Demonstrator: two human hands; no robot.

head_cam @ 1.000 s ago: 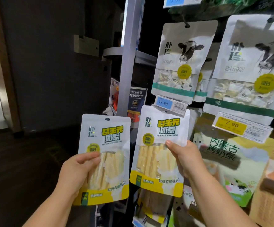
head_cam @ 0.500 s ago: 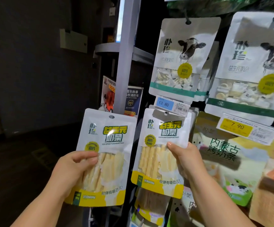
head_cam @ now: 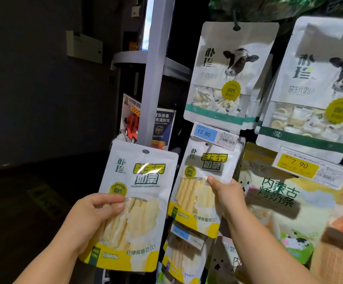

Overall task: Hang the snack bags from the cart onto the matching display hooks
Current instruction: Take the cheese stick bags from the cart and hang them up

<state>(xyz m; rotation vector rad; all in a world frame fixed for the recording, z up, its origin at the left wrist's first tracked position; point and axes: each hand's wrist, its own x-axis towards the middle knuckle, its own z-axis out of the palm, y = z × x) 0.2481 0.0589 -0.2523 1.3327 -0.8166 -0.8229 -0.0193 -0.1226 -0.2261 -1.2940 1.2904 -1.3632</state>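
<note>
Snack bags (head_cam: 202, 181) meet the matching hook under the 13.80 tag (head_cam: 215, 134).
Right hand (head_cam: 226, 198) pinches one, left hand (head_cam: 88, 220) another (head_cam: 137, 201); align the hole squarely.

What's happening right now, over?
Left hand holds one yellow bag. Right hand holds second bag under blue price tag. Nothing blocking.
</note>
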